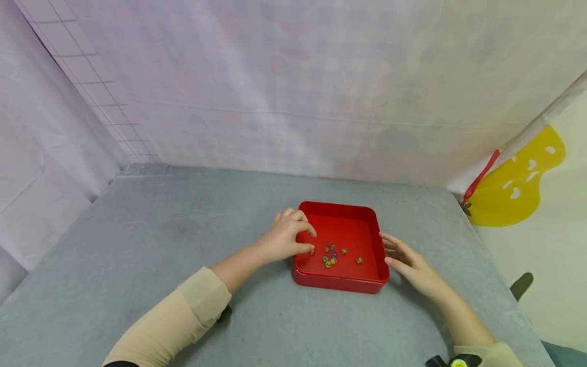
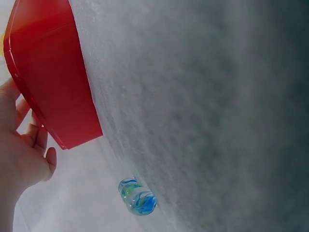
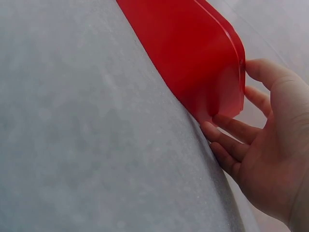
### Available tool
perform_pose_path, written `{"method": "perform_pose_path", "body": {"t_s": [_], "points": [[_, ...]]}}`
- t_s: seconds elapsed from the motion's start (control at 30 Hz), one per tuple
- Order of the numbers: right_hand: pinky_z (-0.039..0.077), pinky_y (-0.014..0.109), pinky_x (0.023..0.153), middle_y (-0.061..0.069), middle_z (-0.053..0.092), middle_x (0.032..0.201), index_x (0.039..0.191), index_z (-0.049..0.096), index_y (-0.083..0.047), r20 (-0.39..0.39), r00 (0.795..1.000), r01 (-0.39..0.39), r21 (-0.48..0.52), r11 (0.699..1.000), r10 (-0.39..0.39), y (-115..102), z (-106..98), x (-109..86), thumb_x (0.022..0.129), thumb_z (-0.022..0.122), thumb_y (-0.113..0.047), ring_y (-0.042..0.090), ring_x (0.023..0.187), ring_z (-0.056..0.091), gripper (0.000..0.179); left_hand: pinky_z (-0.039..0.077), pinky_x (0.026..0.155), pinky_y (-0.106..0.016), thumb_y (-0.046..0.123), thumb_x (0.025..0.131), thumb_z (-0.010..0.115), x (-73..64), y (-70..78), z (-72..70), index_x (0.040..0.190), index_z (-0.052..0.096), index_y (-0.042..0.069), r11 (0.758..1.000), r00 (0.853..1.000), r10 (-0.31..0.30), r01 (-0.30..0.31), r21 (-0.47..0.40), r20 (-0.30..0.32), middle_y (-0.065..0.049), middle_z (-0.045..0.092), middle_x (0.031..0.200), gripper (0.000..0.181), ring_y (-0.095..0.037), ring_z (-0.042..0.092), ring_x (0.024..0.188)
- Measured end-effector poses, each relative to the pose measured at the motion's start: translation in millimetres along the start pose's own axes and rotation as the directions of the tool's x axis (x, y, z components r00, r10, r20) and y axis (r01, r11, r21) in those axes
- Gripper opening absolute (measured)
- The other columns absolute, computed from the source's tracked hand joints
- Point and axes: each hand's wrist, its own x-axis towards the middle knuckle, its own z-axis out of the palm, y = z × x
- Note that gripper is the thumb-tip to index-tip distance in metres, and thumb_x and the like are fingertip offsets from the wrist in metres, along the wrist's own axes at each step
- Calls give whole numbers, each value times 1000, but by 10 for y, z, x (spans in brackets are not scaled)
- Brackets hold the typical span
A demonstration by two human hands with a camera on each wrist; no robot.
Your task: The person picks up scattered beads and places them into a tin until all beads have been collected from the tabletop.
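Note:
A square red tray (image 1: 339, 283) stands on the grey table, with several small glass marbles (image 1: 333, 255) lying loose inside it. My left hand (image 1: 290, 235) reaches over the tray's left rim, thumb and fingers parted. A reddish marble (image 1: 312, 252) lies just by the thumb tip. At the opposite side, my right hand (image 1: 410, 265) rests its fingertips against the tray's outer wall, fingers spread and relaxed. In the right wrist view, the fingers (image 3: 236, 128) touch the red wall near its lower corner. Two clear marbles with blue and green swirls (image 2: 139, 197) sit outside the tray in the left wrist view.
The grey tabletop (image 1: 151, 265) spreads around the tray. A pale patterned curtain (image 1: 293, 102) hangs along the back edge. On the right, a yellow decoration (image 1: 518, 188) with a red strip hangs beside the table.

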Motion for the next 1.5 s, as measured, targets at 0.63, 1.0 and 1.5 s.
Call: {"method": "perform_pose_path", "body": {"t_s": [0.63,1.0,1.5], "points": [[47,24,84,26,43,138,148,33,-8,8,1000,0,13,1000,-1,3,0,-2,97,53,-9,9,113,53,55,29,89,-42,22,83,76,-50,25,-69,102,73,11,999,999,25,-26,-29,-32,-3,54,100,22,-15,40,98],[47,25,85,24,43,140,149,32,-10,14,1000,-24,6,1000,24,19,-16,-10,98,53,-11,2,112,52,56,28,93,-43,20,83,76,-127,1,-147,102,72,10,999,999,2,-5,-52,-47,-2,55,99,22,-14,41,100],[47,24,85,28,42,138,148,32,-6,14,999,30,26,999,-30,7,-5,-5,97,52,-6,4,113,52,55,27,91,-44,19,83,76,-241,-101,-264,99,73,11,999,998,2,-5,-46,-65,-2,56,99,19,-14,42,98]]}}
